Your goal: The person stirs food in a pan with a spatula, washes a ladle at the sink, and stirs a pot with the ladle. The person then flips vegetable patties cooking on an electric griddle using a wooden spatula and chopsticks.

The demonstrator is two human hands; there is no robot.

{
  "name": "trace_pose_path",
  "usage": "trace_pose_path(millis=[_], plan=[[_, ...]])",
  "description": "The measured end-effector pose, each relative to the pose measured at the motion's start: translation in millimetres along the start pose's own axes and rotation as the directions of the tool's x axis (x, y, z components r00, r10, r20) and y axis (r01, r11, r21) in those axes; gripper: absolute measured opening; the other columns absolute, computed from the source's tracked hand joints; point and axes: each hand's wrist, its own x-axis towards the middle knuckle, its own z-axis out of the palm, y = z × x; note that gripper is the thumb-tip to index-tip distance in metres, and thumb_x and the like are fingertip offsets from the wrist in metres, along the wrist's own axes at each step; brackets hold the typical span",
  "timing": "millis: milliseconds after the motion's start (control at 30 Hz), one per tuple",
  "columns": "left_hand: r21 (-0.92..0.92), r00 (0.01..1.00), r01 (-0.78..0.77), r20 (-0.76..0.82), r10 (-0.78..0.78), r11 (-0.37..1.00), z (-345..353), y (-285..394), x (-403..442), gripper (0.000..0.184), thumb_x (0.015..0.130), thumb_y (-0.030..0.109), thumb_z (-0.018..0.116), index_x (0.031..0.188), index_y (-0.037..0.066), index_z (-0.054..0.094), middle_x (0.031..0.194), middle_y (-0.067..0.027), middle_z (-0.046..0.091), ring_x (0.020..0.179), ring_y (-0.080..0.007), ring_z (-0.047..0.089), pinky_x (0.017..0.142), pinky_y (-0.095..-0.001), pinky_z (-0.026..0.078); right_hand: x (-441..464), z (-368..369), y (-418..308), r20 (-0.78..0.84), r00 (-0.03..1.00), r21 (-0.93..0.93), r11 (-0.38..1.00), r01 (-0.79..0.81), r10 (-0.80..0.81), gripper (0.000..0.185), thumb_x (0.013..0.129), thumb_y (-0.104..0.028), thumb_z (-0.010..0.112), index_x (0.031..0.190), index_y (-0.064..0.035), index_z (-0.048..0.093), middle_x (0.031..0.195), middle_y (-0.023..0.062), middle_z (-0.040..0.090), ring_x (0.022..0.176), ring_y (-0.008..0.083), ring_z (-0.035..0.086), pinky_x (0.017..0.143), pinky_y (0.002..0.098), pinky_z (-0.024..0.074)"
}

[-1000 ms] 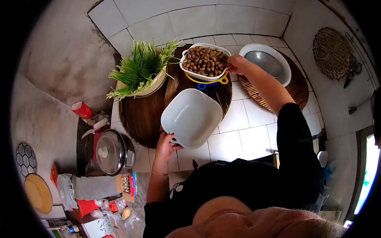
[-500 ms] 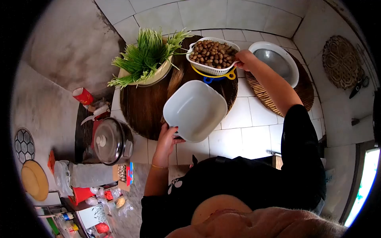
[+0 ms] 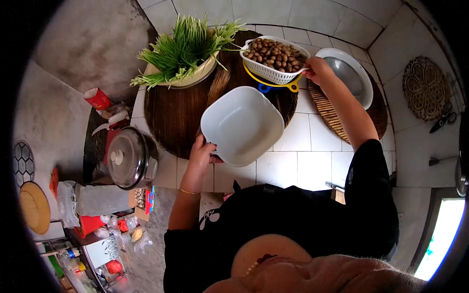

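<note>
My left hand grips the near-left rim of a white, rounded-square basin. Nothing lies in the basin, which is tilted toward me above a dark round wooden lid. Farther off, the fingers of my right hand are closed on the right-hand handle of a white plastic colander. Small brown, oval, nut-like pieces fill this colander. Beneath it show a yellow ring-handled rim and a blue one.
A pale bowl of long green shoots stands at the back left. On the right, a white oval basin sits on a ribbed round wooden board. A glass-lidded pot and a knife are at the left.
The whole view has shifted slightly, with the counter now higher in the frame. Both hands keep their holds on the basin and the colander, with little other visible movement.
</note>
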Motion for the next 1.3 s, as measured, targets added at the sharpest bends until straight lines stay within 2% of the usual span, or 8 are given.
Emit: trace_pose_path(millis=[267, 467, 633, 733, 933, 1100, 1233, 1300], plan=[[0.003, 1.0, -0.02, 0.006, 0.02, 1.0, -10, 4, 18, 0.047, 0.08, 0.007, 0.049, 0.126, 0.003, 0.043, 0.101, -0.0106, 0.057, 0.073, -0.0176, 0.06, 0.048, -0.0274, 0.051, -18, -12, -7, 0.044, 0.998, 0.058, 0.997, 0.051, -0.053, 0.004, 0.082, 0.001, 0.048, 0.086, -0.0006, 0.049, 0.069, 0.0115, 0.051, 0.049, 0.018, 0.051, 0.038, 0.024, 0.0413], [0.132, 0.991, -0.117, -0.043, 0.124, 0.984, -13, 7, 34, 0.045, 0.079, 0.003, 0.048, 0.124, 0.0, 0.047, 0.09, -0.0085, 0.059, 0.066, -0.0131, 0.057, 0.046, -0.0249, 0.047, -52, -21, -21, 0.257, 0.958, 0.015, 0.991, 0.13, -0.129, 0.026, 0.083, 0.0, 0.046, 0.108, 0.0033, 0.05, 0.075, 0.0122, 0.057, 0.05, 0.0155, 0.054, 0.038, 0.0211, 0.0432], [0.292, 0.992, -0.091, -0.055, 0.112, 0.952, -13, 14, 40, 0.044, 0.077, 0.002, 0.049, 0.121, -0.001, 0.051, 0.074, -0.0043, 0.057, 0.053, -0.0098, 0.051, 0.043, -0.0235, 0.041, -115, 4, -31, 0.137, 0.981, 0.004, 0.991, 0.137, -0.136, 0.045, 0.078, 0.003, 0.04, 0.123, 0.0059, 0.042, 0.076, 0.01, 0.057, 0.046, 0.0113, 0.05, 0.037, 0.0186, 0.0392], [0.252, 0.986, -0.164, 0.012, 0.167, 0.954, -18, 6, 48, 0.044, 0.077, 0.002, 0.05, 0.121, 0.0, 0.051, 0.073, -0.0034, 0.057, 0.05, -0.0091, 0.049, 0.041, -0.0229, 0.039, -130, -1, -20, 0.232, 0.968, -0.018, 0.995, 0.098, -0.091, 0.051, 0.075, 0.006, 0.041, 0.126, 0.0073, 0.039, 0.079, 0.0121, 0.058, 0.048, 0.0127, 0.054, 0.037, 0.0195, 0.0426], [0.096, 0.995, -0.086, 0.056, 0.081, 0.992, -22, 14, 42, 0.043, 0.077, 0.003, 0.048, 0.12, -0.001, 0.052, 0.072, -0.0024, 0.057, 0.047, -0.0073, 0.046, 0.039, -0.0223, 0.036, -160, 13, 14, 0.322, 0.946, -0.075, 0.997, -0.02, 0.043, 0.056, 0.073, 0.008, 0.043, 0.128, 0.0073, 0.036, 0.08, 0.0151, 0.059, 0.05, 0.0131, 0.056, 0.036, 0.0187, 0.0436], [-0.117, 0.994, -0.011, 0.106, 0.024, 0.993, -35, 8, 47, 0.031, 0.087, 0.017, 0.048, 0.113, 0.002, 0.056, 0.069, -0.0014, 0.057, 0.047, -0.008, 0.046, 0.04, -0.0221, 0.035, -166, 37, 58, 0.361, 0.921, -0.126, 0.986, -0.108, 0.147, 0.056, 0.071, 0.007, 0.043, 0.127, 0.0028, 0.039, 0.078, 0.0103, 0.059, 0.047, 0.01, 0.053, 0.038, 0.0179, 0.0429], [-0.268, 0.984, 0.117, 0.159, -0.075, 0.956, -41, 6, 49, 0.03, 0.092, 0.028, 0.047, 0.11, 0.006, 0.057, 0.068, -0.0009, 0.057, 0.049, -0.0084, 0.047, 0.043, -0.0228, 0.036, -157, 47, 94, 0.408, 0.908, -0.241, 0.971, 0.012, 0.09, 0.056, 0.072, 0.007, 0.047, 0.127, -0.0012, 0.041, 0.081, 0.0096, 0.058, 0.054, 0.0115, 0.055, 0.039, 0.0198, 0.0429], [-0.177, 0.997, 0.04, 0.078, -0.026, 0.983, -36, 9, 43, 0.031, 0.091, 0.024, 0.049, 0.114, 0.004, 0.055, 0.073, -0.0015, 0.059, 0.051, -0.008, 0.049, 0.045, -0.0236, 0.038, -155, 49, 95, 0.401, 0.913, -0.277, 0.96, 0.051, 0.068, 0.057, 0.073, 0.008, 0.048, 0.128, -0.0008, 0.04, 0.08, 0.0097, 0.057, 0.055, 0.0123, 0.055, 0.041, 0.0201, 0.0428]])
